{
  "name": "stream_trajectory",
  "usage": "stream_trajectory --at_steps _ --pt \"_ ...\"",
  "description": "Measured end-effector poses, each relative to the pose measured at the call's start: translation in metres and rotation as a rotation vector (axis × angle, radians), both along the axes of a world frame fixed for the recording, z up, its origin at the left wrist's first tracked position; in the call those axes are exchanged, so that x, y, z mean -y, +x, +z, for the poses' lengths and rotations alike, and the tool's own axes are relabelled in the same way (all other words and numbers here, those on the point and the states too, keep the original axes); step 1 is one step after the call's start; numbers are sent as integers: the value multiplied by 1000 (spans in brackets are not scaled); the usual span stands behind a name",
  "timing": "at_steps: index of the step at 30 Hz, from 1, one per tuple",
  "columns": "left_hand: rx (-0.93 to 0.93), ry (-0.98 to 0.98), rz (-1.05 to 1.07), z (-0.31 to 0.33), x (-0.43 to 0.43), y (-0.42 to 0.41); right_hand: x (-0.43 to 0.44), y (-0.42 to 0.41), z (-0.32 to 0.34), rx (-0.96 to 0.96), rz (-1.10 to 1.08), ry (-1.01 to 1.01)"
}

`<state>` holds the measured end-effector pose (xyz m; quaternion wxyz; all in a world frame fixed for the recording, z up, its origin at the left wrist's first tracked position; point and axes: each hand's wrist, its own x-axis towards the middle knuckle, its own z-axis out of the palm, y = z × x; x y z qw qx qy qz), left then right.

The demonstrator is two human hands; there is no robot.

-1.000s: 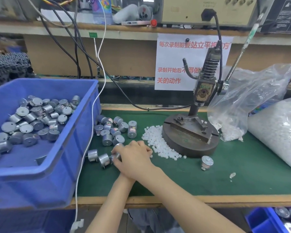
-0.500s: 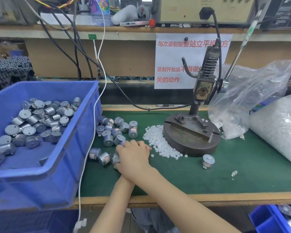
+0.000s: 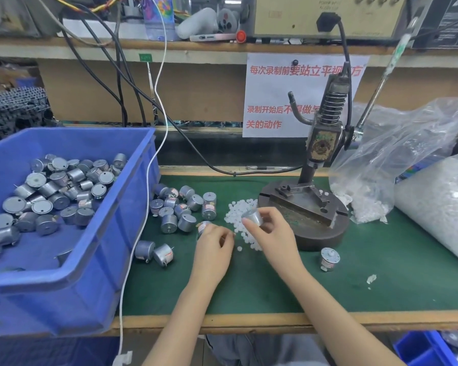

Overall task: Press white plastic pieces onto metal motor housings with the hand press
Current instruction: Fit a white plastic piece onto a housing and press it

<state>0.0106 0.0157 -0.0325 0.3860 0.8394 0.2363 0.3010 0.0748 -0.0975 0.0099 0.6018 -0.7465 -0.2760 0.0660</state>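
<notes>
My right hand [image 3: 271, 235] holds a silver motor housing [image 3: 253, 217] lifted above a heap of small white plastic pieces [image 3: 237, 216] on the green mat. My left hand [image 3: 213, 245] grips another motor housing [image 3: 203, 226] just left of it. The hand press [image 3: 319, 180] stands behind on its round iron base [image 3: 317, 235], its lever [image 3: 381, 83] raised to the upper right. Several loose motor housings [image 3: 181, 208] lie left of the white pieces. One finished motor [image 3: 328, 258] stands in front of the base.
A blue bin [image 3: 72, 276] with several motor housings fills the left. Clear plastic bags [image 3: 397, 165] of white pieces lie at the right. A white cable [image 3: 146, 196] hangs along the bin's right wall. Another blue bin [image 3: 428, 347] sits below the bench at the right.
My two hands, stacked together over the motors, have come apart. The right hand rose toward the white pieces with a motor housing; the left stays low, holding another.
</notes>
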Motion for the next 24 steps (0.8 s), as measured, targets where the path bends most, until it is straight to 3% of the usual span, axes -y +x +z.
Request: stream_trajectory --at_steps 6,11,15,24 --pt "22 -11 -64 10 4 -6 9 -1 -22 145 -12 -29" --pt "-26 42 -124 8 9 -12 8 3 -26 56 -4 -58" --pt "-96 137 -121 8 12 -11 5 4 -29 112 13 -116" --pt "-114 134 -121 6 9 -12 4 4 -30 171 45 -254"
